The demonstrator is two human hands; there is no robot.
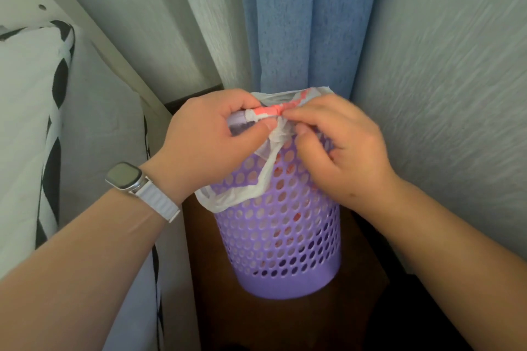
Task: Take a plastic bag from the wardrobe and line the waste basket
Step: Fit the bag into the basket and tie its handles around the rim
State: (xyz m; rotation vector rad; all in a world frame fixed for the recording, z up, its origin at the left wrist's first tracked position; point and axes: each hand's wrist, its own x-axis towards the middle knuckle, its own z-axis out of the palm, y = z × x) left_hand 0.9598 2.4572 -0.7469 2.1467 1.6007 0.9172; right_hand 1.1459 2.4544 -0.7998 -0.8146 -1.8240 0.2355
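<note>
Head view: a lilac perforated plastic waste basket (279, 236) stands upright just below the middle of the picture on a dark brown surface (362, 310). A thin white plastic bag with pink print (231, 199) lies inside it, its mouth partly turned out over the rim: one fold hangs down the outside wall toward 8 o'clock of the basket, and a bunched edge rises behind the rim at 12 o'clock. The left hand (211, 137) comes in from 8 o'clock, and its thumb and curled fingers (256, 134) pinch the bag's rolled pink edge against the basket's near rim. The right hand (342, 145) comes in from 4 o'clock, and its fingers (296, 114) are clenched on the same pink edge, almost touching the left hand. A silver smartwatch on a white band (127, 177) sits on the left wrist. A blue fabric curtain (308, 23) hangs at 12 o'clock behind the basket, a pale textured wall (456, 65) fills 3 o'clock, and a black-and-white patterned cushion (28, 122) lies at 9 o'clock.
</note>
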